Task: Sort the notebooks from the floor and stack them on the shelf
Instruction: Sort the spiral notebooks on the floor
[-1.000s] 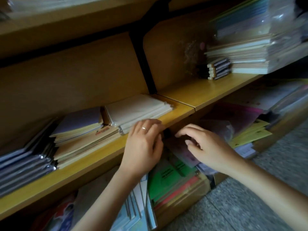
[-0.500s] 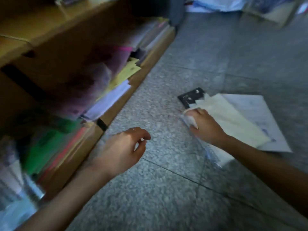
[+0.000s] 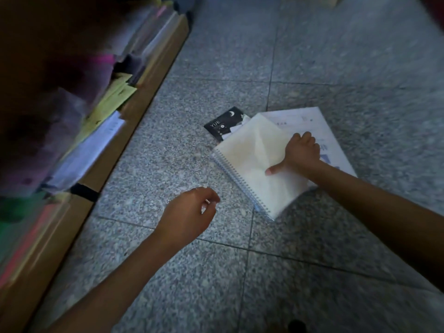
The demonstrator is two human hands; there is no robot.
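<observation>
Gripping spiral notebook (image 3: 249,164) in my right hand (image 3: 302,155) | left hand (image 3: 189,217) loose, empty | black notebook (image 3: 221,123), white sheet (image 3: 312,121) left on floor (image 3: 336,68)

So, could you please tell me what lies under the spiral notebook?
A black booklet and white printed sheets stick out from under the spiral notebook; anything else beneath is covered.

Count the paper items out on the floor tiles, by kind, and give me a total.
Cream spiral-bound notebook, gripped by the right hand: 1
Small black booklet marked YUE: 1
Large white printed sheet or pad: 1
Total: 3
</observation>
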